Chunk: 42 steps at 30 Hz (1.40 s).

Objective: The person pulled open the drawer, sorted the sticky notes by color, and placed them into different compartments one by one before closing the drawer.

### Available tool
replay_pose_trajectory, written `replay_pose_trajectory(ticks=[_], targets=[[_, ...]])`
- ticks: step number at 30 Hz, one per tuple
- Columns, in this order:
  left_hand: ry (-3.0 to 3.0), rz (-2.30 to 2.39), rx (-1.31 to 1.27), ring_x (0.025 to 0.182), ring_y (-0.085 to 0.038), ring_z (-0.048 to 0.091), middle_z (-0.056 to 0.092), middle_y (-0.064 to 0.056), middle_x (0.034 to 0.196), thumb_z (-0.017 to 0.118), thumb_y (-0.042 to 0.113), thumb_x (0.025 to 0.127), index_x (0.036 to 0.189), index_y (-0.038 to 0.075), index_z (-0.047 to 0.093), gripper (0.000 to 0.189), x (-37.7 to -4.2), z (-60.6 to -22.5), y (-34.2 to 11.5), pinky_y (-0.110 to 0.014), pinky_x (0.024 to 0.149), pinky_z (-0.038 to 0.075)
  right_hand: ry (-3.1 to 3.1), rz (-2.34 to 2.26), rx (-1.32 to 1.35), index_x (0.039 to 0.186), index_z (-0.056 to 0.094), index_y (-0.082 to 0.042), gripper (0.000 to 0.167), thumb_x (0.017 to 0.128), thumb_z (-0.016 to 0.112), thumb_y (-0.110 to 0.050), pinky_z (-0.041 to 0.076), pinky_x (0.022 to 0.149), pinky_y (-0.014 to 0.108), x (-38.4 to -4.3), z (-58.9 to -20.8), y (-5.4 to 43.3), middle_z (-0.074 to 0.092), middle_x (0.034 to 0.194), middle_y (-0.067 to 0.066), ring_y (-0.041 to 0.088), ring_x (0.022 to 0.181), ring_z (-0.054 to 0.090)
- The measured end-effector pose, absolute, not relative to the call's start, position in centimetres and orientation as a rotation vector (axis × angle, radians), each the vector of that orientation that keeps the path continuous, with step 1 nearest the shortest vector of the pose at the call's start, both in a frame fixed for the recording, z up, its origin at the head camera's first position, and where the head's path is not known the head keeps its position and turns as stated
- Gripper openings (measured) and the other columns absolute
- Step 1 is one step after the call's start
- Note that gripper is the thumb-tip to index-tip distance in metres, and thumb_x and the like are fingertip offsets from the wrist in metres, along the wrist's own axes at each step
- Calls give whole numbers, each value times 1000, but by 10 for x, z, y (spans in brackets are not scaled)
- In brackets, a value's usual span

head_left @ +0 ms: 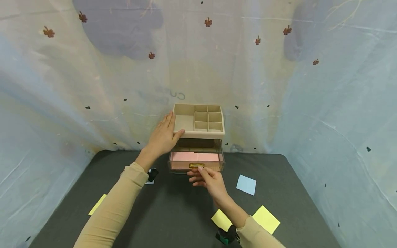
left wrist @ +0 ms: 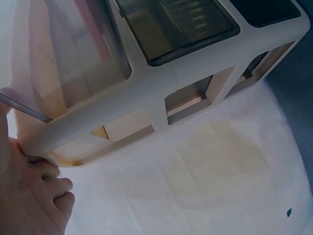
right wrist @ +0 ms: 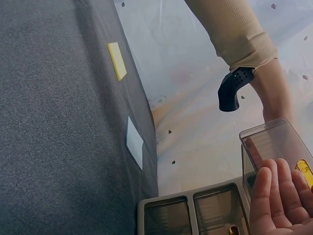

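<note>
A cream desk organizer [head_left: 201, 134] with a divided top tray stands at the back of the dark table. Its clear drawer [head_left: 174, 166] is pulled out and holds pink sticky-note pads [head_left: 185, 156]. My left hand [head_left: 162, 137] rests along the organizer's upper left side, fingers extended, with the thumb over the front corner. At the drawer's front, my right hand [head_left: 214, 184] pinches the gold handle [head_left: 194, 165] between thumb and fingers. In the right wrist view, the right fingers [right wrist: 276, 196] lie close to that handle [right wrist: 304, 171]. Window-like cutouts show in the organizer's side [left wrist: 146, 93].
On the right of the table lie a light-blue sticky note [head_left: 246, 185] and yellow notes [head_left: 266, 219], one partly behind the right wrist. Another yellow note [head_left: 97, 204] lies at left, partly under the left sleeve. A patterned cloth [head_left: 248, 86] hangs behind and beside the table.
</note>
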State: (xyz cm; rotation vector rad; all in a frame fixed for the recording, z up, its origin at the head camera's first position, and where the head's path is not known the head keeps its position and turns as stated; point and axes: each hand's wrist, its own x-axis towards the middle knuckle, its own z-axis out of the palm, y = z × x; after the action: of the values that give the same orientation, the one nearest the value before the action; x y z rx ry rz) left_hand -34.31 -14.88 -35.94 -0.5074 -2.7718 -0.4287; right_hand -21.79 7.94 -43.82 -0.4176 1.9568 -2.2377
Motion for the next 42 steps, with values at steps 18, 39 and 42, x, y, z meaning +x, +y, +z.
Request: replay_pose_trajectory(ticks=[18,39,42], targets=[[-2788,-405,-501,159,-39,10,2,-19,173,33,61,109,165,-3,8,89,-343,-358,-150,-54,128,17,1968,-2289,-420,124,68,9,42,112,52,-28,62,89,35,-232,-436,71,74,118,23,32,103,74],[-2792,-398,-485,159,-37,12,4,-18,174,34,60,109,165,-2,10,87,-343,-357,-150,-51,128,17,2005,-2345,-329,122,69,9,44,112,52,-31,62,87,34,-260,-434,64,75,116,21,23,97,76],[-2791,-396,-490,159,-38,11,4,-18,174,34,61,109,165,-2,10,88,-343,-357,-150,-52,128,17,2013,-2338,-325,123,69,9,46,112,51,-31,62,89,37,-265,-434,63,75,117,22,26,99,76]])
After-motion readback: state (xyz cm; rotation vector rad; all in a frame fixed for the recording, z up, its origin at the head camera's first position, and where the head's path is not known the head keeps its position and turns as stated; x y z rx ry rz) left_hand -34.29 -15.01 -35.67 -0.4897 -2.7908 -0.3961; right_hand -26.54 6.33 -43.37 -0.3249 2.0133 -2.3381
